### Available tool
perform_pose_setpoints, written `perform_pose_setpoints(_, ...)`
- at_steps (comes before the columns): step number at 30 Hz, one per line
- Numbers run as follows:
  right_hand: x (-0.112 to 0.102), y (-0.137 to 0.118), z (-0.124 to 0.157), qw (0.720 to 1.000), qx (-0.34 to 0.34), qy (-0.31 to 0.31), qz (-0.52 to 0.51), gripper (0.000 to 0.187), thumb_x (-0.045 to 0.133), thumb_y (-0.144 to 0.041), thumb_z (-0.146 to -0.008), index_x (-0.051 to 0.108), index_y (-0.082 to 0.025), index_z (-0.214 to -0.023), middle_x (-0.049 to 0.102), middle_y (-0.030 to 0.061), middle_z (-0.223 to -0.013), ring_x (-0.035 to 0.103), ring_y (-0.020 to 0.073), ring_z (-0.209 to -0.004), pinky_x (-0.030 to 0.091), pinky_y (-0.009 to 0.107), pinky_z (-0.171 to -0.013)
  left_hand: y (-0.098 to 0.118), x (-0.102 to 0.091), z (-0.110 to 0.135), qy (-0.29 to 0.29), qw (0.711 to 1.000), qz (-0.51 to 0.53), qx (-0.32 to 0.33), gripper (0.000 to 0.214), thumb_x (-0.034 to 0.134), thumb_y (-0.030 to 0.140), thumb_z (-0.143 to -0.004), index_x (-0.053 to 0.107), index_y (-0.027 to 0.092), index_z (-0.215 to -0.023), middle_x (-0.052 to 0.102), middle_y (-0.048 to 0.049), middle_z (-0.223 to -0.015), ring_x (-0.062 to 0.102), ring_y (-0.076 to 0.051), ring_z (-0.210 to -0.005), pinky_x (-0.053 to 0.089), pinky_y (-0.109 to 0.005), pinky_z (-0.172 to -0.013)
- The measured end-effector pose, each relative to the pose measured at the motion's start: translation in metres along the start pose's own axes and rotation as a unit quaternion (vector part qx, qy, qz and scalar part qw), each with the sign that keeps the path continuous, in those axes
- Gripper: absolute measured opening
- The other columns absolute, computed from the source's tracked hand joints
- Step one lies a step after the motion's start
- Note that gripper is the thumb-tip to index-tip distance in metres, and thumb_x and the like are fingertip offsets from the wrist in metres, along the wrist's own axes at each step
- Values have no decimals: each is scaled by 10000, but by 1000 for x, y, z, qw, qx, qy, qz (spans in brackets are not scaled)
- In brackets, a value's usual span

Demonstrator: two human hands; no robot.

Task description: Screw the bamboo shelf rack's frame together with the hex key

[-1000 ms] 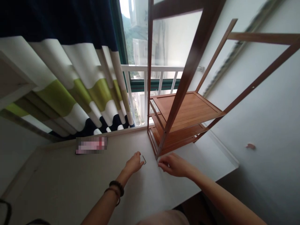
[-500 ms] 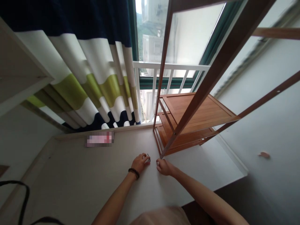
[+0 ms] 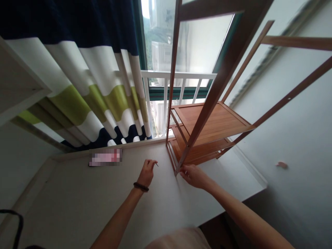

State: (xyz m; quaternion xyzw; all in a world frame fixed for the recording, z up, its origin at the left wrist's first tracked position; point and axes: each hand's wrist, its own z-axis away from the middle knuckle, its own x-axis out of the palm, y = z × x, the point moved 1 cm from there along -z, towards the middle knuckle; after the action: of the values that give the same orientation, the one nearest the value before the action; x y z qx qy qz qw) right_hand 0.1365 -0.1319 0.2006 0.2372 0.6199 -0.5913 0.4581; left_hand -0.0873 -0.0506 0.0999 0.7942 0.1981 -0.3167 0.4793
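Over the white surface, my left hand (image 3: 147, 172) pinches a small thin metal rod (image 3: 157, 164) between thumb and fingertips; its exact kind is too small to tell. My right hand (image 3: 193, 175) is at the lower end of the front leg (image 3: 184, 157) of a brown wooden shelf rack (image 3: 207, 122). Its fingers are bent together and touch the leg there; whatever they may pinch is hidden. The rack stands upright with flat shelf boards between slim posts, and small holes show in the posts.
A blurred pink packet (image 3: 105, 157) lies at the back left of the white surface (image 3: 98, 197). Behind are a striped curtain (image 3: 103, 93) and a window with a white railing (image 3: 178, 75). A black cable (image 3: 19, 221) hangs at the lower left. A wall (image 3: 298, 138) rises on the right.
My left hand has moved away from the rack leg, up and left, with the thin rod. My right hand has shifted right and up against the leg's lower end. The view has shifted slightly.
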Motion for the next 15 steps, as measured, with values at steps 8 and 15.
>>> perform_pose_setpoints(8,-90,-48,33,998,-56,17,-38,222,412,-298,-856,608,-206,-903,638,33,-794,564,142,-710,404,234,-636,79,-65,-36,96,984,144,-36,179,522,340,-799,627,196,-798,634,-22,-761,576,-142,-698,472,-266,-686)
perform_pose_setpoints(15,-177,-63,16,994,-65,28,-78,242,421,-300,-838,620,-179,-903,588,8,-647,513,94,-540,386,200,-492,104,-96,-113,231,872,424,-75,238,656,333,-677,625,129,-796,656,-25,-674,549,-95,-516,475,-242,-531)
